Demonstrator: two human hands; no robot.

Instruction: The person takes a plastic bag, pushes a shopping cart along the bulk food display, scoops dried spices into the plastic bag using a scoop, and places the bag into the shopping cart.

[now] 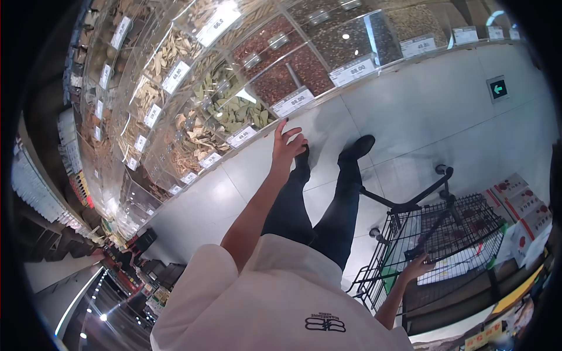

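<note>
My left hand [288, 146] is raised in front of the bulk food bins, with its index finger stretched out, the other fingers loosely bent and nothing held. Near its fingertips are a bin of green dried leaves [241, 112] and a bin of reddish-brown spice [272, 67], which has a scoop handle in it. A white price tag [293, 103] sits on the front edge of the spice bin. To my right, my right hand [417, 268] grips the black wire shopping cart [462, 225] at its bar. Part of that grip is hidden.
More clear bins of dried goods [167, 55] curve away to the left. Pale floor tiles [410, 128] lie between bins and cart, with a green arrow floor sign [498, 89]. Red-and-white boxes [521, 205] stand beyond the cart. Store shelves [126, 263] run along the lower left.
</note>
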